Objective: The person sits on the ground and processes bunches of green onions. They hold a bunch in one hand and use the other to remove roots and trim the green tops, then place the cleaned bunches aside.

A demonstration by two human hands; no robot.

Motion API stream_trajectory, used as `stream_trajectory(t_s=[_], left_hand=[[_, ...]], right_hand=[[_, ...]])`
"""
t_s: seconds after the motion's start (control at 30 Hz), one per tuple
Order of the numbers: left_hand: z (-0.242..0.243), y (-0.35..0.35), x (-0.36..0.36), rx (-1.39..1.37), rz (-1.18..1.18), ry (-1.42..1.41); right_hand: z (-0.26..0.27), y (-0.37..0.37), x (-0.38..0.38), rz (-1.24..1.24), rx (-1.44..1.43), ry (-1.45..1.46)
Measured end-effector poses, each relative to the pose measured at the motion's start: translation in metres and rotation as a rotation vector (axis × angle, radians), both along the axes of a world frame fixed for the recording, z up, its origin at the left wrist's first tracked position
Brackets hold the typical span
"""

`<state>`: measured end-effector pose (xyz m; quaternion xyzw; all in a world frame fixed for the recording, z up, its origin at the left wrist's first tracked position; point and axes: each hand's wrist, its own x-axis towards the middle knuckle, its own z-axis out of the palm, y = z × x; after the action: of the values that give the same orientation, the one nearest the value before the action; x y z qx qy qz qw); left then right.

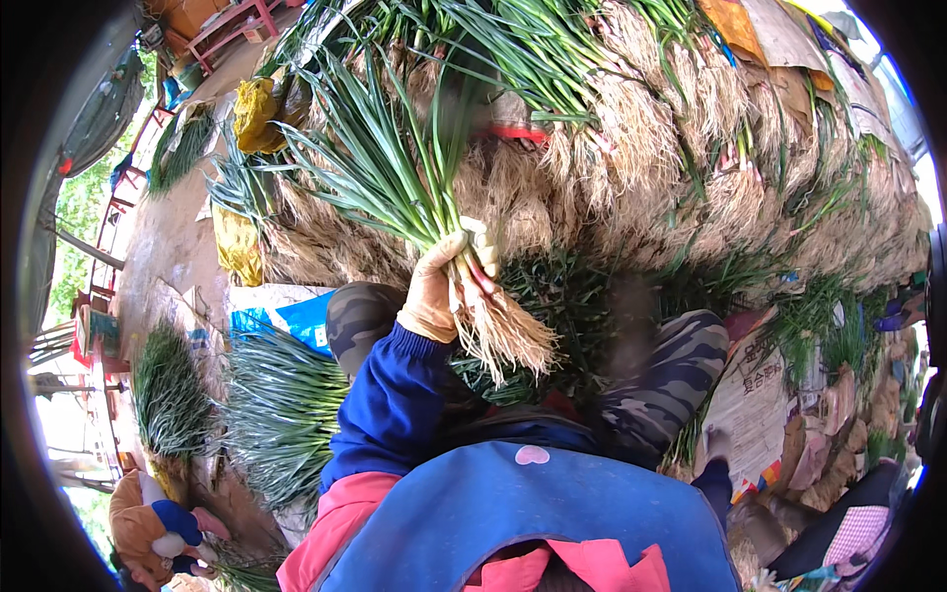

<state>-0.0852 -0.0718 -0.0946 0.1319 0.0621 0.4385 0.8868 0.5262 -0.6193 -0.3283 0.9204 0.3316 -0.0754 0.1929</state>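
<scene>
My left hand [436,285], in a pale glove, grips a bunch of green garlic [399,189] around its stalks. The long flat leaves fan up and left. Below the fist hang reddish-white stem bases and long pale roots [510,333]. At the lower right, beside my thigh, a dark blue sleeve ends in a blurred shape that looks like my right hand [716,444]; its fingers cannot be made out. Loose green leaves [570,318] lie between my camouflage-trousered knees. In front is a large heap of rooted green garlic [636,133].
Trimmed-looking bundles of green stalks [277,411] lie to my left, with another pile [170,388] beyond. A printed woven sack [751,392] lies right. Another person [163,525] bends at lower left; part of another person [836,525] shows at lower right. A pink bench [233,29] stands far left.
</scene>
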Motion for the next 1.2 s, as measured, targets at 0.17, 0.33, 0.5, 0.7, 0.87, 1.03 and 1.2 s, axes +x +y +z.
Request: stream_trajectory(t_s=[0.17, 0.33, 0.5, 0.7, 0.87, 1.03, 1.2], left_hand=[[0.016, -0.005, 0.013, 0.056, -0.067, 0.047], [0.02, -0.006, 0.005, -0.055, -0.014, -0.09], [0.025, -0.014, -0.013, 0.01, -0.095, -0.179], [0.028, -0.017, -0.02, 0.005, -0.098, -0.175], [0.031, -0.017, -0.018, 0.064, -0.15, -0.092], [0.027, -0.015, -0.013, 0.037, -0.083, -0.103], [0.012, -0.012, 0.004, 0.03, -0.156, -0.01]], right_hand=[[0.259, 0.314, -0.174, 0.019, 1.354, 0.625], [0.347, 0.488, -0.325, 0.947, 0.963, 0.217], [0.345, 0.601, -0.346, 0.677, 0.223, -0.348], [0.349, 0.564, -0.329, 0.78, 1.039, 0.988], [0.277, 0.499, -0.322, 0.869, 0.293, 0.722], [0.2, 0.423, -0.305, 1.007, -0.567, 0.507], [0.29, 0.481, -0.347, 0.852, 0.917, 0.855]])
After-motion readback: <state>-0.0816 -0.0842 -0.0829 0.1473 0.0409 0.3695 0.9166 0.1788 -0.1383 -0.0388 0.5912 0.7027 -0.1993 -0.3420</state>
